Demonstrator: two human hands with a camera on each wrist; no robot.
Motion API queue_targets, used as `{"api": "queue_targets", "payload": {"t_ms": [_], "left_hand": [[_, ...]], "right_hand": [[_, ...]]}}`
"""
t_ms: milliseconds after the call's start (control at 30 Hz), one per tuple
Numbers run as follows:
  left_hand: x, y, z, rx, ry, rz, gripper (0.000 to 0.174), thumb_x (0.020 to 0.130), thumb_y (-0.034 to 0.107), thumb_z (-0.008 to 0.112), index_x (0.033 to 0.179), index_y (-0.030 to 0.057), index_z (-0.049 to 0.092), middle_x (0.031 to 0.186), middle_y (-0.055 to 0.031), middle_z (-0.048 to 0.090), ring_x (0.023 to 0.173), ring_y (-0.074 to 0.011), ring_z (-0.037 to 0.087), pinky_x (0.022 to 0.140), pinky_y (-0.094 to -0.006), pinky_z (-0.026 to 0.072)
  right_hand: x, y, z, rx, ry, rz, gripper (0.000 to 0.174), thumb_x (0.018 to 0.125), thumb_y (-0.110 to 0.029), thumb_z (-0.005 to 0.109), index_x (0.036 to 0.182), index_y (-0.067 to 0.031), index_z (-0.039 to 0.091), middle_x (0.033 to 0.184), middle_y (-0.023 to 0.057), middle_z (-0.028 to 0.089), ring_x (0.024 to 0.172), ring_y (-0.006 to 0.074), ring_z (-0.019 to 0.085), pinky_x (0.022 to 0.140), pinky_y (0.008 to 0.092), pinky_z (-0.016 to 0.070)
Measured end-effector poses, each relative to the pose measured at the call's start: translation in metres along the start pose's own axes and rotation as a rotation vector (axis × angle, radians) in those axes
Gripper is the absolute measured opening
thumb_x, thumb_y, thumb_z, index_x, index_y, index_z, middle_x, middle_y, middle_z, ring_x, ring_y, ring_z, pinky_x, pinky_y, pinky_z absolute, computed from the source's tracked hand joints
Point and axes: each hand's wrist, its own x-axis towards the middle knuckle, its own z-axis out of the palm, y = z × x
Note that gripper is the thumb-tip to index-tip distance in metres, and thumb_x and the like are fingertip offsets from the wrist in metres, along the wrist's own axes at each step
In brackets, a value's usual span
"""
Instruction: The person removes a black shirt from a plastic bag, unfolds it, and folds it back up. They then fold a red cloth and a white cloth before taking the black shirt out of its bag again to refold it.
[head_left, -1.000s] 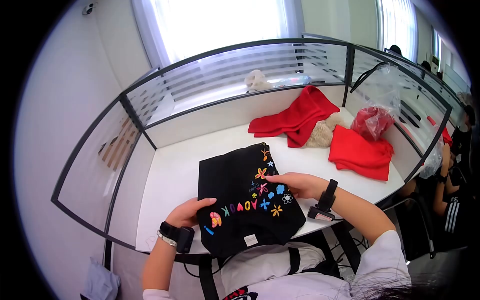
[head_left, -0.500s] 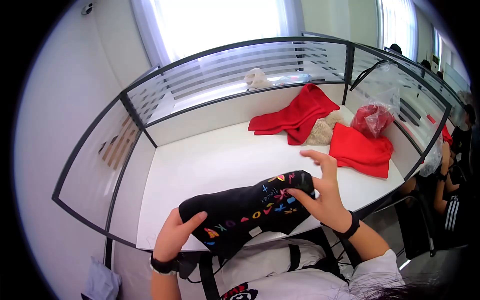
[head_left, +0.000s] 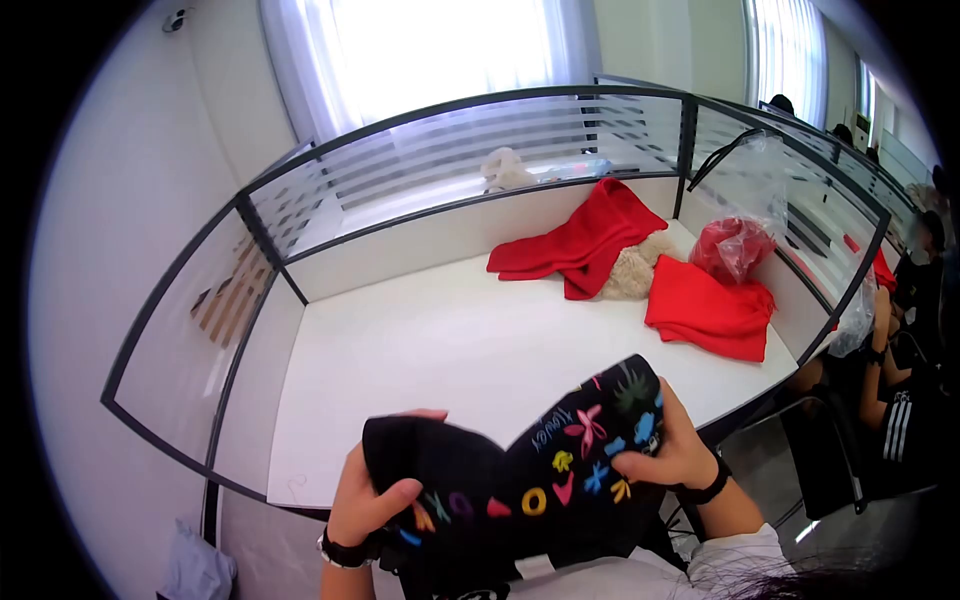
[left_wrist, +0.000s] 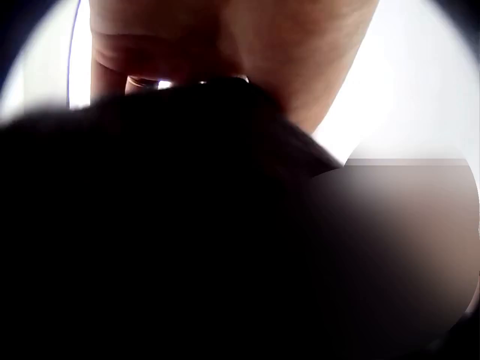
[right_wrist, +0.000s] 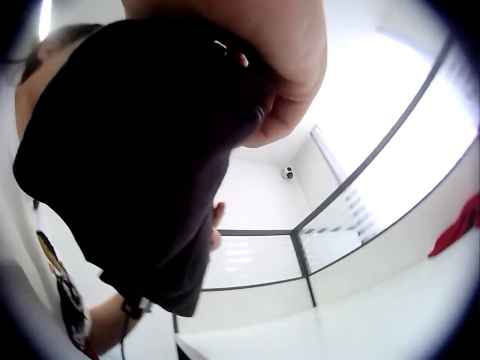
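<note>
A folded black shirt (head_left: 470,455) with colourful flowers, hearts and letters printed on it is held up near my body in the head view, sagging in the middle. My left hand (head_left: 370,500) grips its left side, thumb on the printed face. At the opposite side my right hand (head_left: 685,450) holds it the same way, fingers behind the cloth. Dark cloth (left_wrist: 150,225) fills most of the left wrist view below the hand. In the right wrist view the shirt (right_wrist: 135,135) hangs from my right hand (right_wrist: 289,45).
A white desk (head_left: 420,340) lies beyond the shirt, framed by a low partition (head_left: 460,205). At its back right are a red cloth (head_left: 585,245), a beige fluffy item (head_left: 630,275), a folded red cloth (head_left: 710,315) and a clear bag (head_left: 735,250) with something red inside.
The shirt has been lifted off the desk and pulled toward my body, its far edge folding up and dipping in the middle. Both hands have shifted to grip its sides.
</note>
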Motion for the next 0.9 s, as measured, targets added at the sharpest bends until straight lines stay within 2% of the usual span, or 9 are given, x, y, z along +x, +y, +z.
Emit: {"api": "queue_targets", "payload": {"t_ms": [33,67,100,233,433,700,767,800,900], "left_hand": [[0.000,-0.007,0.003,-0.022,0.022,-0.007,0.083,0.080,0.048,0.080,0.133,-0.0096,0.051,0.129,-0.0179,0.063,0.106,-0.0218,0.066,0.094,-0.0330,0.0511],[-0.004,-0.005,0.000,-0.081,-0.030,-0.174,0.084,0.079,0.036,0.084,0.139,-0.0070,0.044,0.129,-0.0155,0.062,0.102,-0.0193,0.066,0.089,-0.0316,0.0528],[-0.010,-0.012,-0.003,-0.105,-0.022,-0.298,0.078,0.079,0.023,0.085,0.140,-0.0041,0.045,0.122,-0.0119,0.063,0.094,-0.0159,0.065,0.083,-0.0298,0.0532],[-0.010,-0.025,-0.001,-0.057,0.079,-0.255,0.056,0.083,0.000,0.075,0.132,-0.0037,0.049,0.099,-0.0071,0.066,0.089,-0.0129,0.065,0.078,-0.0279,0.0537],[0.006,-0.024,0.008,-0.135,0.153,-0.320,0.041,0.092,0.004,0.067,0.130,-0.0055,0.056,0.118,-0.0077,0.067,0.105,-0.0122,0.062,0.095,-0.0278,0.0494],[0.007,-0.029,0.016,0.030,0.177,-0.192,0.044,0.088,0.003,0.068,0.130,-0.0046,0.055,0.111,-0.0120,0.068,0.098,-0.0177,0.065,0.092,-0.0330,0.0518],[-0.004,-0.029,0.006,-0.408,0.050,-0.143,0.040,0.089,-0.007,0.061,0.128,-0.0080,0.053,0.105,-0.0178,0.067,0.089,-0.0225,0.066,0.085,-0.0394,0.0548],[-0.008,-0.027,0.000,-0.525,-0.017,-0.125,0.036,0.083,-0.012,0.060,0.119,-0.0097,0.055,0.093,-0.0187,0.065,0.075,-0.0253,0.064,0.078,-0.0439,0.0554],[-0.011,-0.049,-0.019,-0.388,-0.277,-0.018,0.023,0.074,-0.010,0.067,0.097,-0.0112,0.064,0.092,-0.0193,0.062,0.089,-0.0306,0.062,0.080,-0.0479,0.0530]], "right_hand": [[0.000,0.001,0.003,0.042,0.046,0.074,0.068,0.081,-0.014,0.082,0.137,0.0016,0.047,0.122,0.0083,0.062,0.110,0.0147,0.059,0.097,0.0296,0.0459],[0.003,0.003,0.003,0.018,0.057,0.026,0.065,0.085,-0.009,0.077,0.141,0.0008,0.044,0.123,0.0064,0.061,0.112,0.0126,0.057,0.098,0.0285,0.0452],[0.003,0.006,0.003,0.020,0.058,0.028,0.065,0.085,-0.009,0.077,0.141,0.0008,0.044,0.123,0.0064,0.061,0.112,0.0126,0.057,0.098,0.0285,0.0452],[0.003,0.015,0.003,0.103,0.249,0.093,0.063,0.089,-0.007,0.073,0.144,0.0006,0.042,0.124,0.0056,0.060,0.112,0.0115,0.057,0.099,0.0275,0.0451],[0.010,0.022,0.002,0.133,0.286,0.429,0.048,0.091,-0.010,0.071,0.133,0.0008,0.049,0.113,0.0049,0.063,0.104,0.0105,0.059,0.093,0.0257,0.0478],[-0.006,0.033,0.001,-0.066,0.290,0.299,0.051,0.092,-0.007,0.068,0.136,0.0002,0.044,0.121,0.0072,0.061,0.109,0.0142,0.059,0.098,0.0289,0.0461],[-0.006,0.019,-0.003,0.363,0.251,0.317,0.062,0.085,-0.001,0.072,0.140,-0.0009,0.044,0.123,0.0069,0.061,0.113,0.0153,0.058,0.100,0.0308,0.0459],[-0.010,0.019,-0.010,0.417,0.181,0.302,0.057,0.078,0.005,0.074,0.129,-0.0033,0.049,0.118,0.0090,0.064,0.111,0.0153,0.061,0.100,0.0320,0.0463],[-0.017,0.027,-0.023,0.564,-0.298,0.196,0.044,0.081,0.005,0.075,0.106,-0.0070,0.041,0.105,0.0294,0.067,0.107,0.0371,0.065,0.098,0.0497,0.0462]]}}
